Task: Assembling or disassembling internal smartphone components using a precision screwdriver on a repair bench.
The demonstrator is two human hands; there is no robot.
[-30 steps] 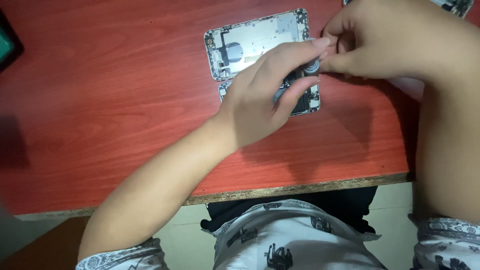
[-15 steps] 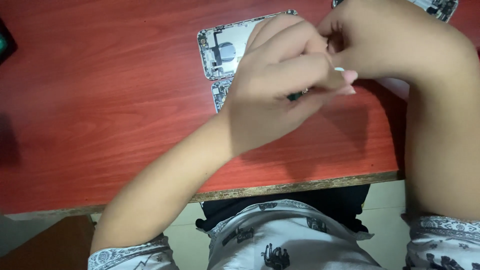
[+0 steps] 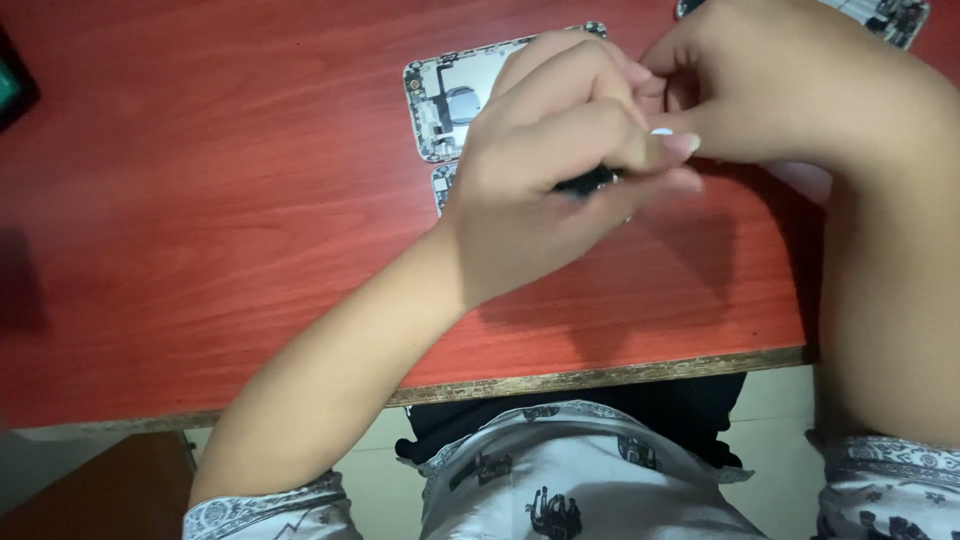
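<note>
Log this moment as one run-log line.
left hand: fingers pinch small dark part | right hand: meets left fingertips | opened phone housing: on red table

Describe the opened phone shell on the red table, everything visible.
The opened phone shell lies flat, inside up, on the red wooden table, near its far side. It looks like silvery metal with rounded corners; small dark components and a round grey part sit along its left end. A second, smaller piece shows just below it. The left hand covers its right part, so that part is hidden and contact cannot be judged.
</note>
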